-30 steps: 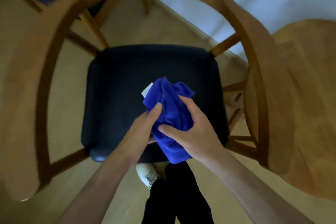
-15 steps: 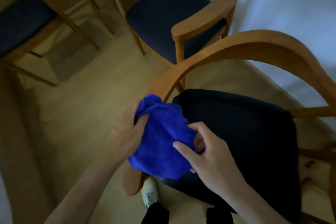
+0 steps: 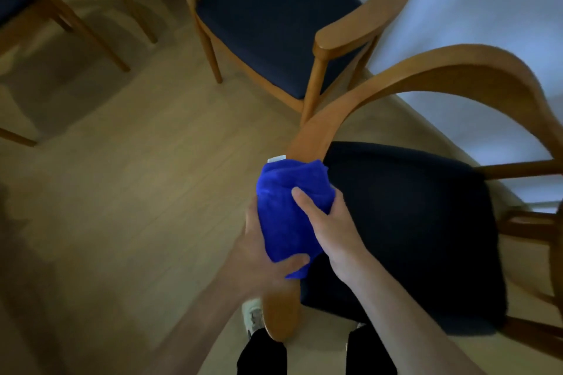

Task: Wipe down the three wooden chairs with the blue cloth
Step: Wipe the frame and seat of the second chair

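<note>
The blue cloth (image 3: 285, 213) is bunched over the left armrest of the nearest wooden chair (image 3: 432, 70), whose dark seat lies to the right. My left hand (image 3: 265, 256) grips the cloth from the left and below, thumb curled over its lower edge. Over the cloth's right side my right hand (image 3: 326, 222) holds it, fingers wrapped across the top. A second wooden chair (image 3: 359, 24) with a dark seat stands behind. The legs of a third chair (image 3: 70, 18) show at the upper left.
Light wooden floor (image 3: 137, 176) stretches to the left. A pale wall (image 3: 487, 3) or curtain runs behind the chairs on the right. My legs and a white shoe (image 3: 253, 316) are at the bottom, right against the near chair.
The view swung from straight above the seat to the chair's left side. Both hands carried the cloth from over the seat onto the left armrest and now wrap it more tightly.
</note>
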Demonstrator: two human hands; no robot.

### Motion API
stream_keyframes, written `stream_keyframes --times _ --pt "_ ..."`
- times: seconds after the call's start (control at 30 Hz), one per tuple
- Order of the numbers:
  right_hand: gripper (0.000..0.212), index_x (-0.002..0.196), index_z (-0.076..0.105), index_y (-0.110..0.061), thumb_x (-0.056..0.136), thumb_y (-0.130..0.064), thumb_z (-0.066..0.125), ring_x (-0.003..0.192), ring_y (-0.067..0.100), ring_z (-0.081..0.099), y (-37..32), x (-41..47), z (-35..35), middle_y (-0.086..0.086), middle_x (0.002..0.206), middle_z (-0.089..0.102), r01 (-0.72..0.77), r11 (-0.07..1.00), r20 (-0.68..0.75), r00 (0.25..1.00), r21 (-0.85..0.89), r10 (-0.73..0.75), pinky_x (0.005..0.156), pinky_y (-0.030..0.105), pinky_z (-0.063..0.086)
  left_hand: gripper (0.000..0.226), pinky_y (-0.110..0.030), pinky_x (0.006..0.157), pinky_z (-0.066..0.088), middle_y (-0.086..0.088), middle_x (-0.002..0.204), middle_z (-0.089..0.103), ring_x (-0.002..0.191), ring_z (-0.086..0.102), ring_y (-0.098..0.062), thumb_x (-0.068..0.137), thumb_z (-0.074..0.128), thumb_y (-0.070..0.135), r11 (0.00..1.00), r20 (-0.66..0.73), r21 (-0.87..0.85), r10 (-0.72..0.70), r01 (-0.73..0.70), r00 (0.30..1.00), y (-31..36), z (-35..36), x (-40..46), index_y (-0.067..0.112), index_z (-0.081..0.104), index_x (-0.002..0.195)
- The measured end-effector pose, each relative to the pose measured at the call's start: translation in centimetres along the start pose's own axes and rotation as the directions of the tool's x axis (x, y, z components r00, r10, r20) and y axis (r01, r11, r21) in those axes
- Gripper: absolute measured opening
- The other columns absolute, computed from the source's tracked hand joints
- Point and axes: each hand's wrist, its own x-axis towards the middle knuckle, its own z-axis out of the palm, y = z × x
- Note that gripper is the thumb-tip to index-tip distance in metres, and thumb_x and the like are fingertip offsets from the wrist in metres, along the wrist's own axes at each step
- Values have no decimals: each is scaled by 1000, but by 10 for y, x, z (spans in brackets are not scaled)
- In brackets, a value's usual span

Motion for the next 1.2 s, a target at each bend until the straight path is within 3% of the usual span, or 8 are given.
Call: stream_keyframes --times 0.13,0.4,0.57,0.73,0.83,0.93,1.07,1.2 --pt "52 123 58 -31 78 -48 76 98 9 68 -11 14 4 -11 111 70 -37 995 6 999 94 37 86 36 58 91 -6 64 44 17 115 50 93 53 7 69 83 38 992 -17 109 72 -70 997 -1 -6 22 28 22 135" --pt "61 125 56 -29 73 -51 79 101 17 68 -41 74 -30 -6 113 70 44 976 -115 993 215 -19 88 44 57 88 -14 80 48 18 123 49 109 51 3 70 83 34 981 136 90 157 -170 978 45 -8 103 26 26 136" --pt "75 132 51 -31 68 -60 77 105 18 66 -78 127 -67 -5 119 66 55 970 -183 983 238 -11 90 45 56 92 4 73 36 35 119 37 100 39 29 72 83 28 972 254 84 191 -218 948 98 3 174 27 21 141" --pt "73 135 47 -32 73 -58 74 107 19 63 -128 186 -104 -5 123 62 68 959 -234 972 276 -2 93 46 54 101 -5 85 41 13 143 35 126 41 -1 74 81 30 947 322 147 226 -285 919 153 10 252 24 13 148" --pt "65 134 49 -31 78 -54 73 105 19 64 -161 218 -125 -5 121 63 69 942 -248 969 329 16 92 46 54 99 -30 93 43 -7 138 40 123 43 -24 73 79 40 810 120 486 311 -329 943 182 32 288 14 19 148" --pt "56 131 52 -29 82 -49 72 104 17 64 -186 241 -146 -3 118 65 94 937 -256 967 335 -5 92 44 54 98 -45 89 46 -24 130 47 112 50 -39 66 83 42 489 -92 854 479 -178 873 204 68 304 2 34 142" --pt "52 130 53 -27 85 -46 70 104 15 63 -200 254 -159 -4 117 65 112 948 -283 959 298 -24 93 41 53 75 -45 90 49 -25 128 48 112 50 -39 79 76 31 338 -122 934 599 -112 791 208 86 317 -1 40 137" --pt "52 131 52 -29 86 -47 68 106 13 61 -200 253 -157 -7 118 63 107 952 -304 953 288 -15 97 40 50 68 -44 90 48 -24 127 49 113 49 -38 84 71 31 303 -74 944 585 -133 808 210 83 319 -1 42 136"
